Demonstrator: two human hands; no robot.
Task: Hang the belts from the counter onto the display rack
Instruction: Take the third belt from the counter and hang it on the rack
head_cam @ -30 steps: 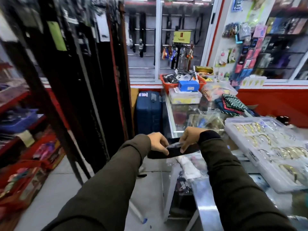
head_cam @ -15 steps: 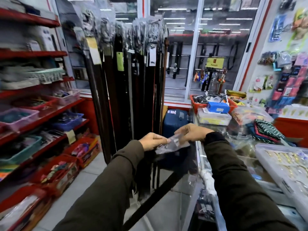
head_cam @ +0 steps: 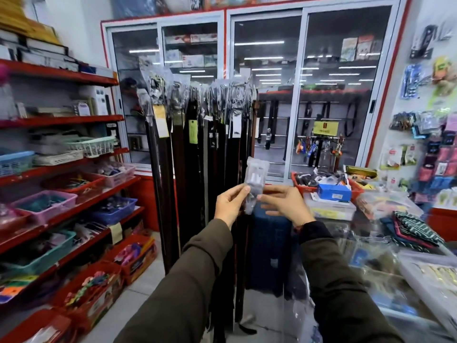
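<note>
I have a belt point(head_cam: 254, 179) up at chest height, its buckle end in a clear plastic sleeve standing upright between my hands, near the middle of view. My left hand point(head_cam: 231, 203) is pinched shut on the lower part of that sleeve, thumb and forefinger meeting on it. My right hand point(head_cam: 282, 205) sits just beside it at 3 o'clock, fingers spread and loosely curled toward the wrapper; it is blurred, so I cannot tell whether it grips or only steadies. The strap drops dark below my left wrist toward 6 o'clock.

I judge this as the carry-and-present step: the belt is off the counter point(head_cam: 385, 258), which lies at 4 o'clock, and not yet hung. The display rack point(head_cam: 202, 134) stands straight ahead at 12 o'clock, already crowded with bagged buckles across its top.

Next, I think, the sleeve must go up to the rack's top row, where I need to find a free peg among packed wrappers. The hanging hole is not clear to me.
</note>
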